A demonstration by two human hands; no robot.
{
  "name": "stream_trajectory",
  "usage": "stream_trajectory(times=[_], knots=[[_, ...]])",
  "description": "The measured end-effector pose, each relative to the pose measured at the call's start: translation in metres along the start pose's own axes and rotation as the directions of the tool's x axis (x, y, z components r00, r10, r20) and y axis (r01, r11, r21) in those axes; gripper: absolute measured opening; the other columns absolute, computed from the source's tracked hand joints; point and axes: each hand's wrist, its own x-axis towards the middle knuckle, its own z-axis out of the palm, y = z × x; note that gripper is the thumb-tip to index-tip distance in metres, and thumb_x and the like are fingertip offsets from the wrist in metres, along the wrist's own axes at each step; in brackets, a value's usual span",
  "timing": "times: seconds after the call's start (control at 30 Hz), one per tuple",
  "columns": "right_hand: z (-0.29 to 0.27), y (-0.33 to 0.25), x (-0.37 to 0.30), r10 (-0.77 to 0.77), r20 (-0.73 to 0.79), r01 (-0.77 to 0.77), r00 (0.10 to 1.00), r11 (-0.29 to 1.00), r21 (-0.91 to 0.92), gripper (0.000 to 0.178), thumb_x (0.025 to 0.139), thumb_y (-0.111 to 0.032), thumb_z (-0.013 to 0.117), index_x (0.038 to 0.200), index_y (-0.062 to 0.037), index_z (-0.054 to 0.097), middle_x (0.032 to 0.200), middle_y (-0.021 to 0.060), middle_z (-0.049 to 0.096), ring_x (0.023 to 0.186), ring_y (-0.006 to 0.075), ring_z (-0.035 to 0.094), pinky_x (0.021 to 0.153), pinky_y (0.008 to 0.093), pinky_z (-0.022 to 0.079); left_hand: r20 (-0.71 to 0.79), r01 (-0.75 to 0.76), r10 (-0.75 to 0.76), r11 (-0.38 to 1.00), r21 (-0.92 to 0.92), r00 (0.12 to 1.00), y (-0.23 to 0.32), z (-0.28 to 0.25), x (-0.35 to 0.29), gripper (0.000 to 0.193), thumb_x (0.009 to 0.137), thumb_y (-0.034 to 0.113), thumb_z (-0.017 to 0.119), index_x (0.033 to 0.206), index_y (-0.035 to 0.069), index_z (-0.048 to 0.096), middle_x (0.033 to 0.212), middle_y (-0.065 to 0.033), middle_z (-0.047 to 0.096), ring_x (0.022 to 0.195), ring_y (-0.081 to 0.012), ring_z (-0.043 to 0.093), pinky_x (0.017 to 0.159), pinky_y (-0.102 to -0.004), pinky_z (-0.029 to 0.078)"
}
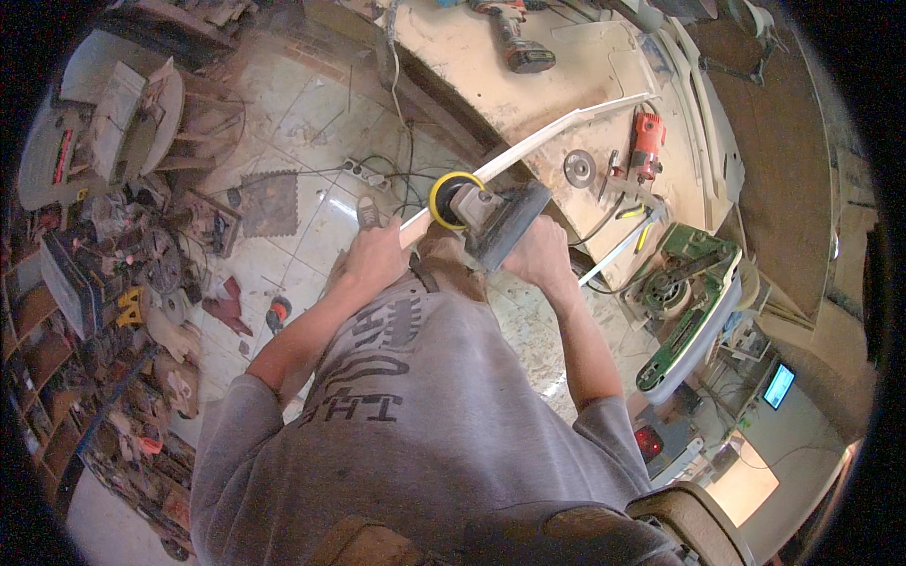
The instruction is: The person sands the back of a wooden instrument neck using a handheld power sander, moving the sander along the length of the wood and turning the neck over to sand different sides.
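My left hand (377, 255) is closed around the near end of a long, pale wooden strip (557, 127). The strip slants away to the right, its far part lying over the workbench (453, 66). In my right hand (540, 251) is an angle sander (510, 224) with a dark body and a grey metal head; my fingers wrap its far side and are partly hidden. Its round, yellow-rimmed sanding pad (438, 202) is against or just beside the strip, between my two hands. Whether the disc is spinning cannot be seen.
On the bench lie a cordless drill (517, 42), a red power tool (646, 146) and a loose grinding disc (579, 169). A green machine (684, 302) stands at right. Cables and a power strip (364, 173) run across the tiled floor. Cluttered shelves (57, 377) fill the left.
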Motion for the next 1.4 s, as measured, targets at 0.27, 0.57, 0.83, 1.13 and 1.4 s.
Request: stream_trajectory(times=[0.27,0.57,0.83,1.13,1.4], knots=[[-0.035,0.079,0.054,0.267,-0.236,-0.235,0.934,0.960,0.155,0.052,0.075,-0.041,0.077,0.109,-0.0020,0.076,0.099,0.0285,0.075,0.099,0.0434,0.074,0.088,0.0499,0.058,0.015,0.005,-0.004,0.999,-0.049,1.000,-0.013,0.013,0.009,0.047,0.090,0.035,0.074,0.119,-0.001,0.064,0.087,-0.0287,0.074,0.083,-0.0482,0.073,0.077,-0.0563,0.059],[-0.028,0.063,0.047,0.137,-0.238,-0.106,0.962,0.985,0.136,0.052,0.073,-0.045,0.081,0.108,-0.0065,0.075,0.097,0.0237,0.076,0.095,0.0417,0.075,0.084,0.0499,0.059,0.200,0.074,-0.046,0.988,-0.135,0.979,-0.008,0.007,0.009,0.055,0.080,0.037,0.083,0.118,0.001,0.067,0.105,-0.0265,0.075,0.101,-0.0447,0.073,0.088,-0.0518,0.059],[-0.011,0.012,0.015,0.014,0.010,-0.014,1.000,0.999,-0.030,0.038,0.076,-0.040,0.076,0.093,-0.0056,0.077,0.087,0.0256,0.075,0.085,0.0435,0.074,0.079,0.0527,0.060,0.183,0.103,-0.080,0.987,-0.122,0.980,-0.014,0.016,0.014,0.052,0.080,0.039,0.084,0.113,0.002,0.070,0.105,-0.0247,0.076,0.098,-0.0446,0.073,0.088,-0.0520,0.059],[-0.067,0.059,0.069,0.238,-0.090,-0.243,0.967,0.968,-0.054,0.046,0.076,-0.044,0.078,0.103,-0.0071,0.076,0.097,0.0253,0.077,0.095,0.0412,0.075,0.087,0.0492,0.060,0.091,-0.049,0.060,0.992,-0.114,0.994,-0.041,0.039,0.023,0.053,0.083,0.041,0.081,0.114,0.000,0.068,0.099,-0.0259,0.074,0.089,-0.0477,0.073,0.080,-0.0543,0.059],[-0.089,0.116,0.073,0.332,-0.223,-0.329,0.916,0.943,0.054,0.058,0.073,-0.045,0.081,0.115,-0.0065,0.074,0.102,0.0230,0.077,0.099,0.0407,0.075,0.087,0.0485,0.057,0.025,0.043,-0.042,0.999,-0.027,0.999,-0.025,0.032,0.016,0.039,0.092,0.033,0.073,0.111,0.002,0.061,0.084,-0.0255,0.072,0.078,-0.0480,0.073,0.071,-0.0565,0.059]])
